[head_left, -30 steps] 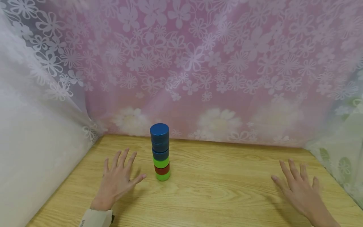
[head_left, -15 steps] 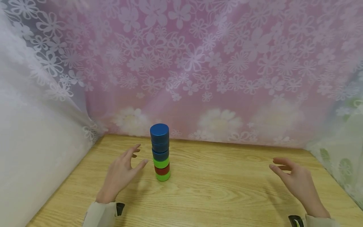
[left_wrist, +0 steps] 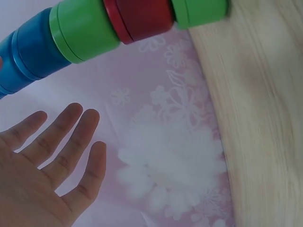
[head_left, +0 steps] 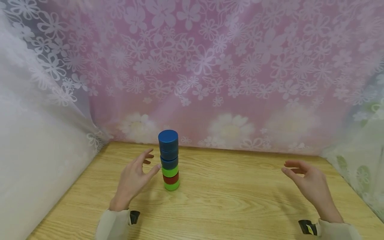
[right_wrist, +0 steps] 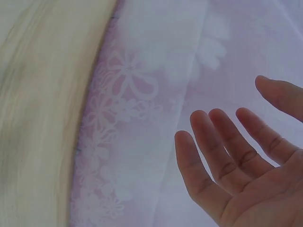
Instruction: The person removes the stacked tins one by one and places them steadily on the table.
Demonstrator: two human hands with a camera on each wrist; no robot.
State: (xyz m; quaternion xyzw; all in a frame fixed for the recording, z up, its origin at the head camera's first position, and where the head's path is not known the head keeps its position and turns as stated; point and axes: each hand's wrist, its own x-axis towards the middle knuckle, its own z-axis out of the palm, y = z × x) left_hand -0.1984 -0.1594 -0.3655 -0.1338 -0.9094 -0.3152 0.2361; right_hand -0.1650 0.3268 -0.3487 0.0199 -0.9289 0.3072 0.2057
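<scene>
An upright stack of round pieces stands on the table left of centre in the head view. Three blue pieces (head_left: 168, 142) form its top; below come a green piece (head_left: 170, 171), a red piece (head_left: 171, 179) and a bottom green piece (head_left: 171, 186). My left hand (head_left: 132, 180) is just left of the stack, fingers spread and relaxed, thumb tip beside the lowest blue piece. Whether the thumb touches it, I cannot tell. Over the table's right side hovers my right hand (head_left: 313, 185), holding nothing. Its fingers are loosely bent and apart from the thumb in the right wrist view.
The wood-grain table (head_left: 228, 200) ends at the back against a pink flowered curtain (head_left: 210, 66). Whitish cloth (head_left: 39, 133) hangs along the left side, and a pale leaf-patterned sheet (head_left: 357, 160) along the right.
Both hands have gone from flat and spread to turned on edge with fingers gently bent. The left hand has moved right, closer to the stack; the right hand slightly left. The stack stays put.
</scene>
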